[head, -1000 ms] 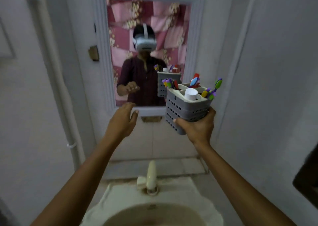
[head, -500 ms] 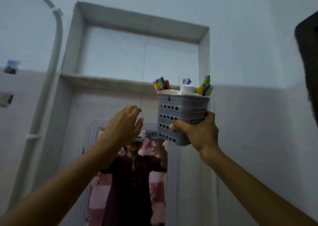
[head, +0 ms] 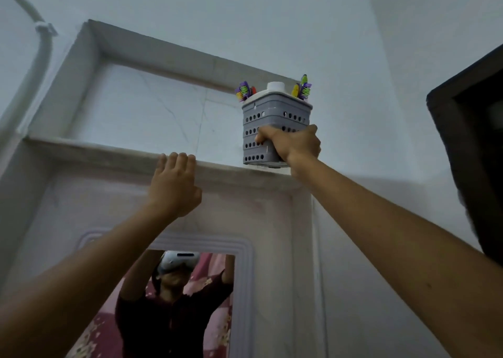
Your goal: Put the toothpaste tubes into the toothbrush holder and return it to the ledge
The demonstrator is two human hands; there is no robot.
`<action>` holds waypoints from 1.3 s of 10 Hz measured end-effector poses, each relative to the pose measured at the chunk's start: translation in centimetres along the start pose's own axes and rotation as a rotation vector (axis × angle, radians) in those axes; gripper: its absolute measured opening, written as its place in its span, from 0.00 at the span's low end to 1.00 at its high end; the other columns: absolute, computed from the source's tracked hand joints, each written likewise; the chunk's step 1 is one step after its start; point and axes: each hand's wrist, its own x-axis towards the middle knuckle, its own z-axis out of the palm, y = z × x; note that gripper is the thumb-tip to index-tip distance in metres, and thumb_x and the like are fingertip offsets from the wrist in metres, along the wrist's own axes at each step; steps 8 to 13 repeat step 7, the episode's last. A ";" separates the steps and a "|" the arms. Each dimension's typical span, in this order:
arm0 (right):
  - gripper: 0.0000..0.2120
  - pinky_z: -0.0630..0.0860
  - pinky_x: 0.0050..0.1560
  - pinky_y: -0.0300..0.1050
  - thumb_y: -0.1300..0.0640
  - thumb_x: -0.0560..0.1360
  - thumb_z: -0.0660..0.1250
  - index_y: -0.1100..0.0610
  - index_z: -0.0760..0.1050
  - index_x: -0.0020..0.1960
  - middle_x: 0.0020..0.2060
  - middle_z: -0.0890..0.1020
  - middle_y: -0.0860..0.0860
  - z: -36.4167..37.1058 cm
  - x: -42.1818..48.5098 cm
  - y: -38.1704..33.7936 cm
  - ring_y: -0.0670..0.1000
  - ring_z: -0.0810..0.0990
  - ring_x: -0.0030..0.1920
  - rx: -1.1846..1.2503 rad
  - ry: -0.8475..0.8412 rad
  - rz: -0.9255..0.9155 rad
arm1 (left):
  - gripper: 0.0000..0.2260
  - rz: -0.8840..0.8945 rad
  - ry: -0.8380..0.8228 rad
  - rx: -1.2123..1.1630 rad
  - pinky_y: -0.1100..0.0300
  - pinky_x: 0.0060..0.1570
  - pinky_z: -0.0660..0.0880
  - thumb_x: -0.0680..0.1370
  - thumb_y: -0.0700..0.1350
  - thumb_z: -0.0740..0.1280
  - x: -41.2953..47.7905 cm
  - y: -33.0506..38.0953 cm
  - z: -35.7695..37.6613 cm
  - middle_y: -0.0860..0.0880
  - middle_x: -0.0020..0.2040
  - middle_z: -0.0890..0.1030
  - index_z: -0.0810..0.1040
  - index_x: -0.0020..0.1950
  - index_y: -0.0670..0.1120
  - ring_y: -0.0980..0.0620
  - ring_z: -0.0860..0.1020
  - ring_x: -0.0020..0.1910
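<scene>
The grey perforated toothbrush holder (head: 272, 118) stands upright at the right end of the stone ledge (head: 95, 150), its base on or just above the ledge's front edge. My right hand (head: 292, 144) grips its lower front. Colourful toothbrush heads (head: 245, 90) and a white tube cap (head: 275, 86) stick out of its top. My left hand (head: 174, 186) is raised, holding nothing, with its fingertips resting on the ledge's front edge left of the holder.
The ledge sits in a recessed wall niche (head: 152, 107). Below it hangs a framed mirror (head: 174, 303) reflecting a person wearing a headset. A white pipe (head: 40, 52) runs up the left wall. A dark object (head: 473, 150) juts in at the right.
The view has tilted up from the sink to the ledge. My right hand has lifted the holder up to the ledge's right end. My left hand has risen onto the ledge's edge.
</scene>
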 end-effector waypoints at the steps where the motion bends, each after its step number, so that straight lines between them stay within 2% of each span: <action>1: 0.47 0.78 0.57 0.56 0.43 0.51 0.77 0.57 0.64 0.65 0.58 0.73 0.56 1.8 2.7 1.0 0.57 0.71 0.60 -0.052 0.065 -0.005 | 0.29 0.010 0.093 -0.042 0.41 0.73 0.54 0.70 0.46 0.64 0.5 0.3 1.2 0.36 0.66 0.71 0.65 0.68 0.37 0.36 0.66 0.68; 3: 0.53 0.73 0.61 0.59 0.40 0.52 0.77 0.60 0.62 0.70 0.64 0.72 0.58 4.6 5.2 4.1 0.59 0.69 0.64 -0.239 0.136 0.081 | 0.31 0.026 0.137 -0.031 0.40 0.74 0.52 0.68 0.49 0.57 0.6 0.0 2.2 0.37 0.65 0.70 0.63 0.68 0.37 0.36 0.65 0.68; 4: 0.54 0.68 0.65 0.59 0.38 0.53 0.77 0.60 0.62 0.71 0.66 0.71 0.59 5.7 5.7 5.5 0.60 0.67 0.65 -0.226 0.158 0.129 | 0.30 0.023 0.141 -0.020 0.39 0.73 0.53 0.68 0.49 0.57 0.6 0.1 2.3 0.37 0.65 0.70 0.63 0.68 0.37 0.36 0.65 0.67; 6: 0.64 0.63 0.68 0.58 0.34 0.55 0.77 0.61 0.50 0.78 0.73 0.62 0.57 6.3 5.5 6.4 0.59 0.62 0.70 -0.305 0.162 0.069 | 0.30 0.040 0.095 -0.020 0.40 0.73 0.54 0.68 0.50 0.56 0.2 0.0 1.5 0.37 0.64 0.71 0.64 0.68 0.37 0.37 0.66 0.66; 7: 0.62 0.61 0.69 0.61 0.31 0.59 0.73 0.60 0.48 0.79 0.74 0.61 0.58 6.2 4.4 6.6 0.59 0.61 0.71 -0.379 0.247 -0.130 | 0.29 0.041 0.039 -0.057 0.43 0.72 0.56 0.70 0.51 0.56 0.4 -0.2 0.2 0.38 0.65 0.71 0.64 0.68 0.38 0.39 0.66 0.67; 13: 0.62 0.61 0.69 0.61 0.31 0.59 0.73 0.60 0.48 0.79 0.74 0.61 0.58 6.2 4.4 6.6 0.59 0.61 0.71 -0.379 0.247 -0.130 | 0.29 0.041 0.039 -0.057 0.43 0.72 0.56 0.70 0.51 0.56 0.4 -0.2 0.2 0.38 0.65 0.71 0.64 0.68 0.38 0.39 0.66 0.67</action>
